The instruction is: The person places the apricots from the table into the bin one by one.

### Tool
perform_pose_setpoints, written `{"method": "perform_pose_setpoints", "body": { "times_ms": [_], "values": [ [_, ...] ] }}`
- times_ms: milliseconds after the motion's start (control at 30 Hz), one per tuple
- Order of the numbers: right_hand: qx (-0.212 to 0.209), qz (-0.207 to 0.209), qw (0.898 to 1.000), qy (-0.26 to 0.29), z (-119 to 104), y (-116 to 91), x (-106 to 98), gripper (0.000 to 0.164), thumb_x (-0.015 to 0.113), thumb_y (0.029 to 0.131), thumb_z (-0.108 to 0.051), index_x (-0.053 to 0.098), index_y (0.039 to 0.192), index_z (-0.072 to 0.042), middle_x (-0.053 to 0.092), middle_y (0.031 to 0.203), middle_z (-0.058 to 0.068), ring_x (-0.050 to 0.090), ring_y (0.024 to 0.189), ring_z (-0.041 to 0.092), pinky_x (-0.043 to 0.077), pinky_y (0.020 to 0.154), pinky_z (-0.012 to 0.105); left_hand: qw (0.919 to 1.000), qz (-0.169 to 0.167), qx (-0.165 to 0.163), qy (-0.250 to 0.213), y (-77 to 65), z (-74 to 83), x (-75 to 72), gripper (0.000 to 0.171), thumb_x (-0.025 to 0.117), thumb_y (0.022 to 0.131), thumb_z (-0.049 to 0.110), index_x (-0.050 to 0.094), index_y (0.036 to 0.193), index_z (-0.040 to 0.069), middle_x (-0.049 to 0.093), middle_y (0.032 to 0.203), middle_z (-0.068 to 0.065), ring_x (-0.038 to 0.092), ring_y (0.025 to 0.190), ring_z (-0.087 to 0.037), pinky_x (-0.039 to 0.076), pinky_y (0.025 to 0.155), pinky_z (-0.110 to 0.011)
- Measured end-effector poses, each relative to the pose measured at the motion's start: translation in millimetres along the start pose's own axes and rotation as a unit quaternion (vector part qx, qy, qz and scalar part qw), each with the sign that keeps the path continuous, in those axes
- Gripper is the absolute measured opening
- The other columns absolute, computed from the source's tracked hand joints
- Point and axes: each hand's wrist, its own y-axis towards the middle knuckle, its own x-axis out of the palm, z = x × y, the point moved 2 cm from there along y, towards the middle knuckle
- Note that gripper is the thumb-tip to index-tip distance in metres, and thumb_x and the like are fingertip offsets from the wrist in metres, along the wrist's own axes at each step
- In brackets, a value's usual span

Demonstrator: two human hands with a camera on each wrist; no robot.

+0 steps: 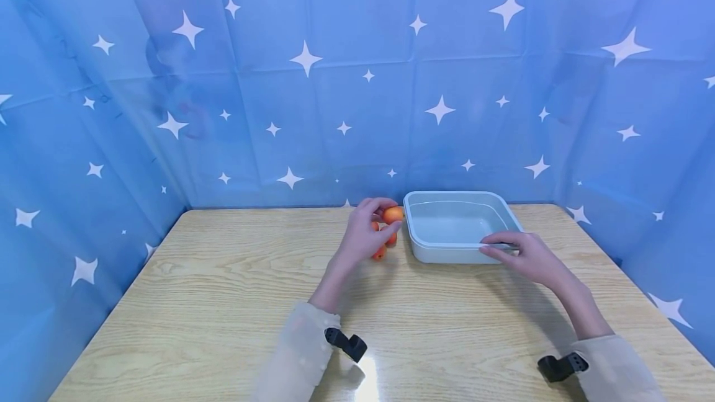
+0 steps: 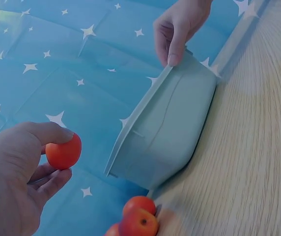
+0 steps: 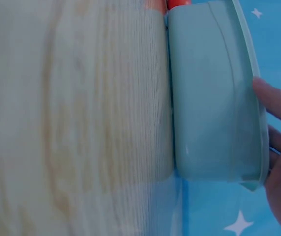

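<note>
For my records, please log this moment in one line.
left hand: holds orange-red fruit | right hand: grips basin rim | other fruits: on table

Orange-red fruit raised, pale blue bin upright

Fruits L of tub

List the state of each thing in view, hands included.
Light-blue rectangular plastic bin: upright, open-topped, no contents visible.
Round orange-red fruit: held up, outside the bin.
Other round orange-red fruits: clustered on the wood-grain table.
Left hand: holding the raised fruit.
Right hand: gripping the bin's rim.
Blue star-print curtain: hanging, creased.
</note>
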Motion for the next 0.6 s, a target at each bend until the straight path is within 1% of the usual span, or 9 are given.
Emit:
{"method": "perform_pose_setpoints", "body": {
  "times_ms": [133,233,367,467,600],
  "values": [
    [0.003,-0.002,1.000,0.002,-1,0,0,0.019,0.073,0.094,-0.019,0.078,0.111,-0.013,0.075,0.105,0.001,0.066,0.098,0.008,0.056,0.079,0.034,0.9999,-0.001,0.010,-0.005,1.6,2.7,4.6,0.029,0.077,0.089,0.007,0.068,0.117,0.003,0.061,0.112,-0.009,0.061,0.096,-0.020,0.056,0.083,-0.027],
    [0.004,-0.002,1.000,0.002,-1,0,0,0.019,0.073,0.094,-0.019,0.078,0.111,-0.013,0.075,0.105,0.001,0.066,0.098,0.008,0.057,0.079,0.034,0.9999,-0.003,0.007,-0.011,2.1,4.2,7.7,0.030,0.077,0.089,0.008,0.068,0.117,0.003,0.060,0.112,-0.010,0.062,0.095,-0.020,0.056,0.082,-0.024],
    [0.004,-0.002,1.000,0.004,0,0,0,0.019,0.073,0.094,-0.019,0.078,0.111,-0.013,0.075,0.104,0.001,0.065,0.097,0.006,0.056,0.078,0.033,0.9997,-0.009,-0.005,-0.024,2.3,6.6,12.2,0.032,0.077,0.090,0.010,0.068,0.120,0.004,0.059,0.114,-0.010,0.064,0.093,-0.019,0.058,0.077,-0.024],
    [0.006,0.000,1.000,0.003,1,0,0,0.019,0.073,0.094,-0.019,0.078,0.111,-0.013,0.075,0.104,0.001,0.065,0.097,0.005,0.056,0.078,0.032,0.9996,-0.014,-0.011,-0.025,2.3,8.7,17.0,0.032,0.077,0.090,0.012,0.069,0.121,0.008,0.059,0.116,-0.008,0.064,0.093,-0.019,0.058,0.074,-0.025],
    [0.006,0.004,1.000,0.002,1,0,0,0.018,0.074,0.093,-0.020,0.078,0.110,-0.014,0.075,0.103,0.000,0.065,0.096,0.004,0.056,0.078,0.032,0.9996,-0.017,-0.009,-0.021,3.2,11.9,26.5,0.032,0.077,0.090,0.014,0.070,0.121,0.010,0.059,0.115,-0.006,0.065,0.094,-0.024,0.057,0.076,-0.027]
  ]
}}
